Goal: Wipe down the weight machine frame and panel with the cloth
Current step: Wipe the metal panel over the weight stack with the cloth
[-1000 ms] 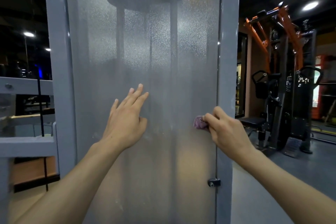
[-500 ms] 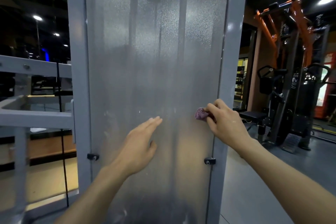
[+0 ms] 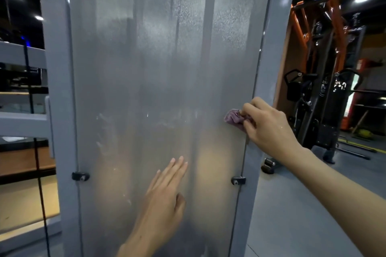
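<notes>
Wiping the frosted panel [image 3: 158,81] of a grey weight machine frame [image 3: 55,89].

Right hand [image 3: 269,129] curled round a small purple cloth [image 3: 234,119], pressing it against the panel's right edge, just beside the right upright. Left hand [image 3: 165,196] lower down, fingers straight and together, flat against the panel's lower middle, holding nothing. Two black clips [image 3: 80,176] at the panel's side edges, below the cloth. Orange and black gym machine [image 3: 325,81] standing well apart at right.
</notes>
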The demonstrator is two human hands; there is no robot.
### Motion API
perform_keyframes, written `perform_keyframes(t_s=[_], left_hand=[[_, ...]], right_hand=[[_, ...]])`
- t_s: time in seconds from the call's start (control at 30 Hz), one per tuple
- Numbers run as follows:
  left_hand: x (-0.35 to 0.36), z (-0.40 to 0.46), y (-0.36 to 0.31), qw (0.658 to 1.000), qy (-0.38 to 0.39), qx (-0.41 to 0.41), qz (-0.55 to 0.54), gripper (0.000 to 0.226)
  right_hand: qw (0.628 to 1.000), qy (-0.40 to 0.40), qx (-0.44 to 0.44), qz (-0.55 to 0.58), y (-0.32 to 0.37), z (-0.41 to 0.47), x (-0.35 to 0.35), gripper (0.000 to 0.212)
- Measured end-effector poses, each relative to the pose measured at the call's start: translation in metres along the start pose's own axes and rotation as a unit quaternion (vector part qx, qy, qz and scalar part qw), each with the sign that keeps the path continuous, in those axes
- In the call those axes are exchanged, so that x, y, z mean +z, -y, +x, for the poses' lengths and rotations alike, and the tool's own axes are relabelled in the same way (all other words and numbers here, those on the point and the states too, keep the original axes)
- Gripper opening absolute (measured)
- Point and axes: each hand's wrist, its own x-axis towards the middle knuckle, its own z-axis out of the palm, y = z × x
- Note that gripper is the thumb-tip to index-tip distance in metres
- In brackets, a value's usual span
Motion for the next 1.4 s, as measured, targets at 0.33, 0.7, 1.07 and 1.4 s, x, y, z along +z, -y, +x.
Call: perform_keyframes(t_s=[0.33, 0.7, 1.07, 1.4], left_hand=[[0.018, -0.008, 0.006, 1.000, -0.021, 0.020, -0.009, 0.086], [0.017, -0.009, 0.010, 1.000, -0.007, 0.022, -0.003, 0.086], [0.016, -0.012, 0.006, 1.000, -0.007, 0.025, -0.005, 0.084], [0.018, -0.012, 0.005, 0.999, -0.018, 0.024, -0.010, 0.082]], right_hand=[[0.995, 0.089, -0.050, -0.006, 0.005, -0.052, 0.025, 0.011], [0.999, -0.006, -0.021, -0.040, 0.009, -0.019, 0.013, 0.015], [0.997, 0.075, -0.010, 0.010, 0.013, -0.076, 0.037, 0.024], [0.993, 0.079, 0.072, 0.053, 0.014, -0.107, 0.044, 0.012]])
